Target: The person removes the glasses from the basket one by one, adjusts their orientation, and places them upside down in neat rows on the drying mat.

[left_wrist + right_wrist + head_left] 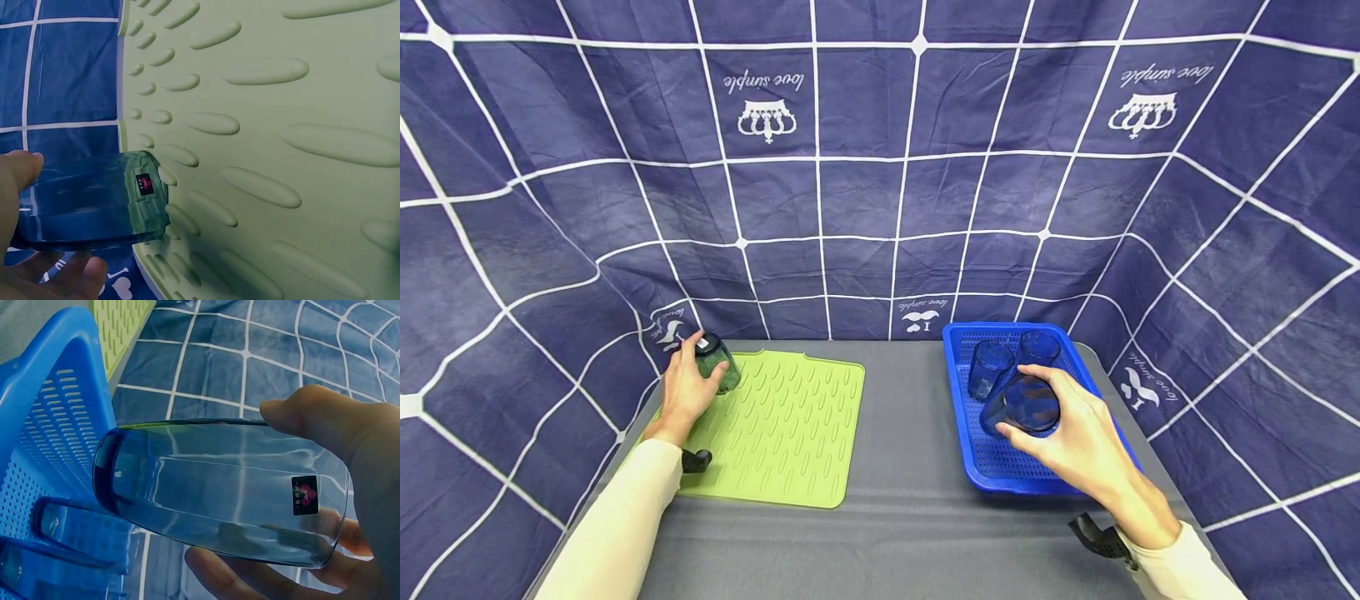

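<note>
At the back left corner of a light green ribbed mat (782,425) stands a tinted clear glass tumbler (727,375). My left hand (688,387) grips it, thumb on one side and fingers on the other. A small dark label with a red mark shows on that tumbler (94,200) in the left wrist view. Over a blue plastic basket (973,467), my right hand (1086,437) holds a second, blue-tinted tumbler (1030,404) between thumb and fingers, tilted. In the right wrist view this tumbler (219,487) carries a dark label with a pink mark.
Two more glasses, one at the left (989,371) and one at the back (1040,346), stand in the basket. A grey cloth-covered table (902,433) lies between mat and basket. Dark blue curtains (865,200) with white grid lines enclose the back and sides.
</note>
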The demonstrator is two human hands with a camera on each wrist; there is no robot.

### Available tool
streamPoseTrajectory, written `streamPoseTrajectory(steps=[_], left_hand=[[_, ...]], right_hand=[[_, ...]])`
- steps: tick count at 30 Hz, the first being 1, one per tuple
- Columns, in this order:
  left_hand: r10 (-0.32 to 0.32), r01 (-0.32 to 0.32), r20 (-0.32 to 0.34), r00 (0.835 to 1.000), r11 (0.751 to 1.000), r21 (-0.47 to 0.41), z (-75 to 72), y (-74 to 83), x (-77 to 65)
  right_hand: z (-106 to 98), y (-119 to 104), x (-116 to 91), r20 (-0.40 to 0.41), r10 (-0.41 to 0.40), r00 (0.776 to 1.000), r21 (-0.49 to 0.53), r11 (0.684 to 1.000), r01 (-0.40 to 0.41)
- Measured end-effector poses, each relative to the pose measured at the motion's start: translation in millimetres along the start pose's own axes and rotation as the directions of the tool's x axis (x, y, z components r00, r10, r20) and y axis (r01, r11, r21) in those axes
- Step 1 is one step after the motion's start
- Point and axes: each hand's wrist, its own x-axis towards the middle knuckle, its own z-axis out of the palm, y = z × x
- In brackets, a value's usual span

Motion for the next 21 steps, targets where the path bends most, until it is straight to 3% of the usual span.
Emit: streamPoseTrajectory(steps=[14,21], left_hand=[[-0.03,0.03,0.025,0.999,1.0,0.008,-6.2,6.6,-2.7],[-0.017,0.017,-0.004,1.0,1.0,0.008,-10.3,15.6,-4.3]], right_hand=[[4,-4,5,-0.024,-0.002,1.0,0.032,0.999,0.003],[7,-4,5,-0.026,0.006,1.0,0.06,0.998,-0.004]])
